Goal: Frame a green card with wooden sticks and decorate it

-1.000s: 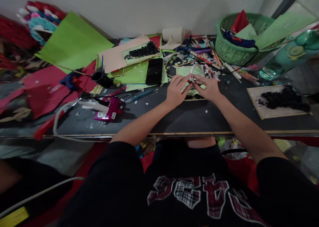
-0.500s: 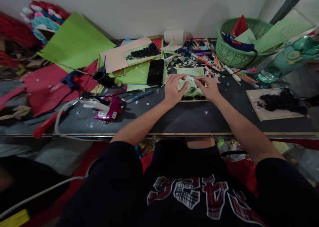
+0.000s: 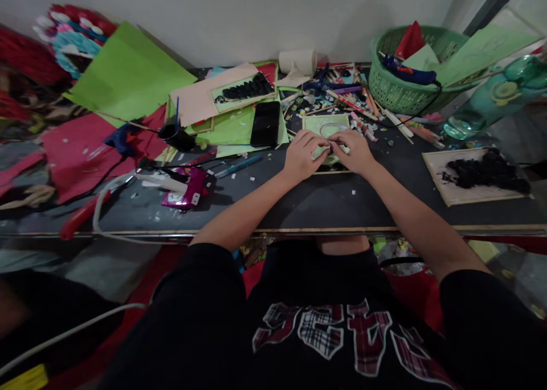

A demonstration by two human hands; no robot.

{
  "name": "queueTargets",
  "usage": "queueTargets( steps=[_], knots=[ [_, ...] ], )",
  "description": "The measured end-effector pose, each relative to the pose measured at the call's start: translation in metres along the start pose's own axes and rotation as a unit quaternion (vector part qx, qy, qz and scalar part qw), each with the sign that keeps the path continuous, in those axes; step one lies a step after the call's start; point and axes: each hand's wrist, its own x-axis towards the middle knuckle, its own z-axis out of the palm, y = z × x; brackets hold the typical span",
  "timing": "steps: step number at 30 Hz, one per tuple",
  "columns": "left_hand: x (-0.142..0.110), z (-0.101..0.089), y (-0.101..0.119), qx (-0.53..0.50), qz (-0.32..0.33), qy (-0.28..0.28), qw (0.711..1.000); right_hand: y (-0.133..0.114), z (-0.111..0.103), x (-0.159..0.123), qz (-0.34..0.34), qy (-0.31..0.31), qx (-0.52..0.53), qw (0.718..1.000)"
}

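Note:
My left hand (image 3: 301, 155) and my right hand (image 3: 355, 150) meet fingertip to fingertip over a small pale-green framed panel (image 3: 309, 121). Between them a thin pale strip (image 3: 333, 124) curves up into a loop, its ends pinched in my closed fingers. Which fingers press which end is too small to tell. Dark pieces along the panel's lower edge are mostly covered by my hands.
A black phone (image 3: 265, 124) and a panel with black pieces (image 3: 245, 90) lie left of my hands. Behind are a paper roll (image 3: 298, 62) and scattered scraps. Rightward stand a green basket (image 3: 395, 90), a tilted bottle (image 3: 482, 105) and another panel (image 3: 442, 188).
The strip, stretched between my hands before, is now bent into a loop. My hands have come together and moved slightly nearer to me.

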Motion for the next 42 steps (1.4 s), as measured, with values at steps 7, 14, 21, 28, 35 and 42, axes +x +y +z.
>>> queueTargets(
  steps=[7, 14, 21, 28, 35, 42],
  knots=[
    [0.000, 0.001, 0.003, 0.053, 0.021, -0.031, 0.998, 0.002, 0.003, 0.000, -0.026, 0.027, 0.018, 0.999],
    [0.001, 0.000, 0.001, 0.096, 0.056, -0.047, 0.993, -0.003, 0.001, 0.003, 0.065, 0.020, 0.136, 0.988],
    [0.001, -0.003, -0.011, 0.076, 0.079, -0.035, 0.993, -0.012, 0.009, 0.006, 0.091, 0.051, 0.210, 0.972],
    [0.002, 0.004, -0.013, 0.047, 0.072, -0.037, 0.996, -0.016, 0.011, 0.005, 0.096, 0.086, 0.212, 0.969],
    [0.006, 0.005, -0.014, 0.069, 0.076, -0.036, 0.994, -0.028, 0.009, 0.011, 0.155, 0.106, 0.210, 0.960],
    [0.007, 0.003, -0.021, 0.048, 0.059, -0.078, 0.994, -0.035, 0.013, 0.012, 0.183, 0.133, 0.252, 0.941]
  ],
)
